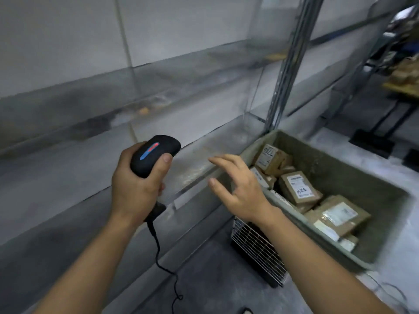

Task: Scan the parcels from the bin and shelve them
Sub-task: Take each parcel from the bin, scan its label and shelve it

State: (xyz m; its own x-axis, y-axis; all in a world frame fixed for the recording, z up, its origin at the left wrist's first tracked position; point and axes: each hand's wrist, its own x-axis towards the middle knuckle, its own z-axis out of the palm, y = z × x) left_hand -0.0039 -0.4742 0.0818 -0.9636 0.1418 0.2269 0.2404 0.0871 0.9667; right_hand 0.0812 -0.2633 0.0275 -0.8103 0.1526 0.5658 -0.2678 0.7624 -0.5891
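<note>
The left hand point(136, 186) grips a black corded handheld barcode scanner point(154, 155), fingers wrapped round its handle, left of the grey-green plastic bin point(340, 164). The right hand point(240, 189) hovers empty, fingers spread apart, at the bin's near-left rim. Brown cardboard parcels with white labels point(299, 186) lie inside the bin.

Handwritten digits, seemingly "9111", stand on the white label of the far parcel point(271, 157) in the bin point(340, 168); printed labels on the other parcels point(299, 185) are too blurred to read.
</note>
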